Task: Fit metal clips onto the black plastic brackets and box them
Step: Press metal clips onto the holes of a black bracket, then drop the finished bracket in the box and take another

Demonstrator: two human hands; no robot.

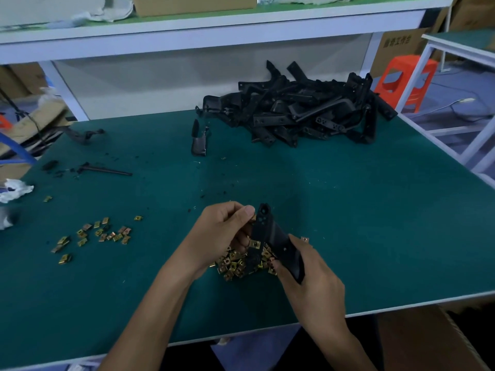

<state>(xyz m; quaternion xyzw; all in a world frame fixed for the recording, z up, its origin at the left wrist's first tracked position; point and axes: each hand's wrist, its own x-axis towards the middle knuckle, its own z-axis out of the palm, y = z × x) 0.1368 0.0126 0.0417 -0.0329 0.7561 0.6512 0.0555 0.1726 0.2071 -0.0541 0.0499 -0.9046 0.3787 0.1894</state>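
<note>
Nearest you, below and right of the bracket (pixel 270 236), a brown carton (pixel 428 341) sits under the table (pixel 375 210) edge. Its contents are out of view, so no boxed count can be confirmed.

Your right hand (pixel 310 279) grips the bracket's lower end, fingers curled round it, with the part raised and tilted away from you. Your left hand (pixel 222 234) is at the bracket's upper end, thumb and curled fingers pinching what appears to be a clip (pixel 253 217) against its edge. Seating cannot be verified from here.

One fitted clip (pixel 255 245) shows midway down the bracket. Judgement: this piece is part done, one clip on and another in hand.

Directly beneath the bracket lies the clip pile (pixel 235 266), well stocked. Well left of the bracket, loose clips (pixel 99 235) are scattered.

Beyond the bracket, a lone bracket (pixel 198 141) lies apart. Further back and right, the heap (pixel 308 113) is large, with no clips visible on it. Judgement: most of the job remains.
</note>
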